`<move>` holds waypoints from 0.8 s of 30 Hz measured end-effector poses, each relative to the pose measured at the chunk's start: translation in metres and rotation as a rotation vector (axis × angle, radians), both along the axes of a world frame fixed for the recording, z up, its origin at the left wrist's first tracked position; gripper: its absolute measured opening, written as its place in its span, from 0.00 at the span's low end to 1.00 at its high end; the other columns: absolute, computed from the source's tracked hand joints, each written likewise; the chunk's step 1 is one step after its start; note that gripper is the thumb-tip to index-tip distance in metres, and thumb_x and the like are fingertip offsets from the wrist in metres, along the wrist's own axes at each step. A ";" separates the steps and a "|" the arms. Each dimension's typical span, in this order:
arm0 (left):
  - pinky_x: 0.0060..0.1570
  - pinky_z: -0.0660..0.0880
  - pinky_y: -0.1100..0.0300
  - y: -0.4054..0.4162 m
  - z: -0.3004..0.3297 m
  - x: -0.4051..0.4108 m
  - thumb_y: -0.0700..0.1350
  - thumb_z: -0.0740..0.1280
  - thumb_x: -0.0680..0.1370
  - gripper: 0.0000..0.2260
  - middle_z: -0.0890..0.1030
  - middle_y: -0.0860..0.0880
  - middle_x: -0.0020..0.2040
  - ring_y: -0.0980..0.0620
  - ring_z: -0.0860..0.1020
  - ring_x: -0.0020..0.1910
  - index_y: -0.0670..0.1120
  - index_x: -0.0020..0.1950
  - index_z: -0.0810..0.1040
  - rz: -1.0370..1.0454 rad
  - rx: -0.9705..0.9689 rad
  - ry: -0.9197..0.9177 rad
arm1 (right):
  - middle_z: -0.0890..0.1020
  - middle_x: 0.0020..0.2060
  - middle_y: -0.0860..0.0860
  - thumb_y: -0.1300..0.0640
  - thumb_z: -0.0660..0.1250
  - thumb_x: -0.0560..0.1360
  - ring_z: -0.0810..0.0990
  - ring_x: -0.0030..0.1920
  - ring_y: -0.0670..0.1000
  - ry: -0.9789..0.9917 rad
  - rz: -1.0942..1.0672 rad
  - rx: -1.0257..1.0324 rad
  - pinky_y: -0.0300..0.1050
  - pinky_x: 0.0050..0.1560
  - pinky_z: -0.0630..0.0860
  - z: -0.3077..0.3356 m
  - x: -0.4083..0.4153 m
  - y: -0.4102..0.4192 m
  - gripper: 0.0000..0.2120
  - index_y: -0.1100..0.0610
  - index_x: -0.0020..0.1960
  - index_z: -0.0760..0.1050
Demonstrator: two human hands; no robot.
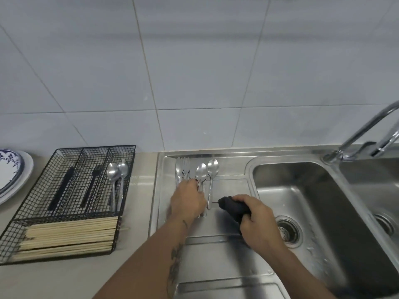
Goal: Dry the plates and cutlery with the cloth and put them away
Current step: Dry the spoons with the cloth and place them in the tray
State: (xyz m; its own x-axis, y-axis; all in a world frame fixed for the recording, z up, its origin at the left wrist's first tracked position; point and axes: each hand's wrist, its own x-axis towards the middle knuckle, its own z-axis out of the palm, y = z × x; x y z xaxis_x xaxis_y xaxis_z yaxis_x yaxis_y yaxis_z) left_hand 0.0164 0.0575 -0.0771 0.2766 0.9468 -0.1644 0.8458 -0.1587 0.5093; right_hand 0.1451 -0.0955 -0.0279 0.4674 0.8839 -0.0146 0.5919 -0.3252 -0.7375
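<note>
L hand (188,196) on spoons (201,174), R hand (257,220) grips cloth (234,207)

We find no readable text, label, brand or number anywhere; the plate (9,169) at nine o'clock carries only a blue pattern, no lettering.

Left hand (188,198) on cutlery (195,172) lying on the drainboard (216,255) — right hand (258,221) grips a dark cloth (232,207).

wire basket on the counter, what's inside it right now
The wire basket holds two spoons in its right slot, dark-handled cutlery in the middle slots, and pale chopsticks across the front section. The mesh hides what type each dark piece is.
</note>
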 end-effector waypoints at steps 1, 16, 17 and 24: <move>0.56 0.78 0.50 0.001 0.000 0.003 0.47 0.66 0.79 0.10 0.76 0.49 0.56 0.48 0.77 0.53 0.48 0.59 0.77 0.000 -0.001 0.026 | 0.81 0.52 0.45 0.73 0.61 0.69 0.76 0.52 0.45 0.005 -0.010 -0.002 0.39 0.57 0.72 -0.002 0.003 -0.002 0.27 0.48 0.60 0.79; 0.43 0.70 0.55 -0.006 0.022 0.000 0.43 0.62 0.79 0.07 0.76 0.51 0.47 0.50 0.73 0.43 0.48 0.56 0.72 -0.105 0.064 0.092 | 0.81 0.51 0.47 0.73 0.59 0.70 0.79 0.50 0.49 0.098 -0.069 0.091 0.51 0.54 0.79 0.004 0.009 0.005 0.27 0.50 0.60 0.78; 0.42 0.71 0.55 -0.010 0.027 -0.005 0.43 0.62 0.78 0.06 0.77 0.51 0.46 0.50 0.74 0.43 0.49 0.54 0.72 -0.151 0.085 0.091 | 0.81 0.51 0.47 0.73 0.59 0.69 0.79 0.50 0.49 0.096 -0.070 0.114 0.53 0.54 0.79 0.008 0.008 0.006 0.27 0.50 0.60 0.78; 0.43 0.75 0.56 -0.050 0.071 -0.033 0.44 0.63 0.77 0.04 0.78 0.52 0.43 0.51 0.76 0.42 0.51 0.47 0.77 -0.340 0.224 0.044 | 0.78 0.62 0.53 0.69 0.61 0.66 0.77 0.60 0.54 -0.235 0.067 0.339 0.52 0.63 0.74 0.038 -0.014 0.003 0.28 0.56 0.65 0.78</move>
